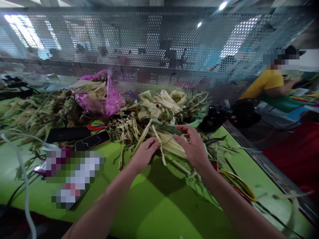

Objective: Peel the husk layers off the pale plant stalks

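Observation:
My left hand [146, 152] is closed in a pinch on a narrow strip of pale dried husk [161, 151], whose loose end hangs below the fingers. My right hand [195, 146] is beside it, thumb and forefinger apart, over a bundle of long pale husk strips [171, 142]. Its fingertips are near a dark green piece [165, 127] that looks like a leaf or a rolled wad; contact is unclear. Behind both hands a heap of dried husks [161, 106] is piled on the green tabletop [154, 205].
A pink plastic bag [113, 99] of husks stands at the back left, against a perforated metal screen [149, 43]. A phone [92, 140] and a red-handled tool [96, 127] lie left. Yellow and red loops [239, 184] lie right. A person in yellow [271, 81] sits beyond.

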`<state>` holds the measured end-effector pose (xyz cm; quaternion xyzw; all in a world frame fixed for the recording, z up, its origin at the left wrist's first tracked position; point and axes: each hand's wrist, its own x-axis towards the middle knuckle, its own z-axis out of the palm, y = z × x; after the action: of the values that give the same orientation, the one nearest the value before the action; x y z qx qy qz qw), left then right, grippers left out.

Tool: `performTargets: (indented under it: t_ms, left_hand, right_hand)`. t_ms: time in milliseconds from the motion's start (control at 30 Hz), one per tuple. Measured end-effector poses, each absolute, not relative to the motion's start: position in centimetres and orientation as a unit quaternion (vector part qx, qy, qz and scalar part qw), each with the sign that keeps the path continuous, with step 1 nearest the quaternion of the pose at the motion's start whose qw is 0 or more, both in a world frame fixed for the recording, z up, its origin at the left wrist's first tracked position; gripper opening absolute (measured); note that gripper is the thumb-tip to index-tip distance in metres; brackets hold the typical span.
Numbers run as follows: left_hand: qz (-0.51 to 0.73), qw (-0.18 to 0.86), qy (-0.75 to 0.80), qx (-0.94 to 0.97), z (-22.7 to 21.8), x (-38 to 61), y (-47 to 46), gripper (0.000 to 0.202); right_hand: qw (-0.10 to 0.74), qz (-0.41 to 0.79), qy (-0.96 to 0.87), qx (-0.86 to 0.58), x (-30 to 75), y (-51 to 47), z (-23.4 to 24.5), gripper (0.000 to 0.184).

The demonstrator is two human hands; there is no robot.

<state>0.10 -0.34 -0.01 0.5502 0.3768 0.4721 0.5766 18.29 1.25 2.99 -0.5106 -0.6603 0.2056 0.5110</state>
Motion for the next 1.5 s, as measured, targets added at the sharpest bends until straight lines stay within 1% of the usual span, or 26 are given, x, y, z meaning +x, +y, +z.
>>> performTargets:
  t_ms: [33, 67, 133, 200, 267, 367, 433, 567, 700, 800, 900, 1000, 1100, 1200, 1300, 1400, 1500]
  left_hand:
    - [0.488, 0.595, 0.372, 0.519, -0.1, 0.2, -0.3, 0.029]
    - [0.498, 0.612, 0.368, 0.492, -0.1, 0.2, -0.2, 0.030]
    - [0.508, 0.632, 0.364, 0.458, 0.0, 0.3, -0.3, 0.031]
    - [0.516, 0.630, 0.366, 0.451, 0.1, 0.4, -0.4, 0.029]
    - [0.519, 0.621, 0.366, 0.460, 0.1, 0.3, -0.5, 0.025]
    - [0.502, 0.610, 0.369, 0.490, 0.0, 0.1, -0.5, 0.024]
    - [0.490, 0.594, 0.378, 0.514, 0.0, 0.0, -0.3, 0.027]
    - [0.488, 0.550, 0.383, 0.558, 0.2, -0.2, 0.0, 0.025]
    - [0.499, 0.550, 0.386, 0.547, 0.3, -0.2, 0.0, 0.021]
    - [0.518, 0.587, 0.382, 0.492, 0.4, -0.1, -0.3, 0.020]
    - [0.525, 0.645, 0.365, 0.417, 0.6, 0.1, -0.7, 0.022]
    - [0.520, 0.686, 0.345, 0.372, 0.7, 0.1, -0.9, 0.023]
    - [0.497, 0.712, 0.334, 0.365, 0.4, -0.2, -0.7, 0.024]
    - [0.476, 0.704, 0.346, 0.397, 0.3, -0.5, -0.4, 0.028]
    - [0.474, 0.668, 0.347, 0.457, 0.4, -0.5, -0.3, 0.030]
    - [0.468, 0.656, 0.323, 0.496, 0.7, -0.3, -0.5, 0.029]
    - [0.463, 0.635, 0.338, 0.517, 0.8, -0.3, -0.6, 0.031]
  right_hand:
    - [0.512, 0.175, -0.663, -0.517, 18.3, 1.0, 3.2, 0.027]
    - [0.500, 0.178, -0.667, -0.522, 18.2, 0.8, 3.3, 0.023]
    - [0.442, 0.248, -0.681, -0.528, 17.7, 0.3, 3.2, 0.028]
    - [0.370, 0.321, -0.696, -0.526, 17.0, -0.1, 2.7, 0.034]
    - [0.340, 0.351, -0.704, -0.515, 16.4, -0.2, 2.0, 0.032]
    - [0.358, 0.355, -0.710, -0.491, 16.0, 0.0, 1.2, 0.022]
    - [0.365, 0.336, -0.721, -0.484, 16.1, 0.1, 0.9, 0.018]
    - [0.357, 0.305, -0.740, -0.481, 16.2, -0.1, 1.2, 0.015]
    - [0.360, 0.308, -0.750, -0.461, 16.2, -0.2, 1.7, 0.016]
    - [0.379, 0.315, -0.746, -0.448, 16.3, 0.1, 1.9, 0.019]
    - [0.390, 0.365, -0.726, -0.433, 16.5, 0.5, 1.9, 0.023]
    - [0.390, 0.436, -0.694, -0.420, 16.7, 0.7, 1.9, 0.022]
    - [0.392, 0.447, -0.680, -0.429, 16.9, 0.9, 1.9, 0.022]
    - [0.385, 0.414, -0.696, -0.442, 17.0, 0.9, 2.0, 0.022]
    - [0.392, 0.441, -0.685, -0.428, 17.0, 0.9, 1.9, 0.020]
    - [0.424, 0.482, -0.633, -0.433, 16.8, 0.9, 1.6, 0.025]
    - [0.461, 0.468, -0.604, -0.451, 16.6, 0.7, 1.4, 0.023]
